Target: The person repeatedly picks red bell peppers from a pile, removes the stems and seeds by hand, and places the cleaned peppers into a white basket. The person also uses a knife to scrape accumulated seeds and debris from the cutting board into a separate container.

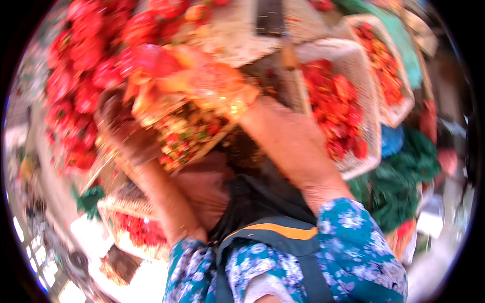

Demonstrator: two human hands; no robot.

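My right hand [189, 74], in an orange glove, reaches left over a basket of pepper scraps [189, 142]. Red bell peppers [155, 60] lie at its blurred fingertips; whether it grips one cannot be told. Lower left of it, my left hand [123, 125] wears a dark brown glove and lies against the pile of red bell peppers [81, 110]. Its fingers are partly hidden. Beyond my right hand, a knife with a broad dark blade [269, 17] and a wooden handle lies on a light board [235, 34], the handle reaching over the board's near edge.
Two pale plastic baskets of red pepper pieces [373, 132] [407, 102] stand at the right. Another basket [125, 204] with red pieces is at the lower left. Dark green netting [398, 185] and a blue bag [392, 141] lie at the right.
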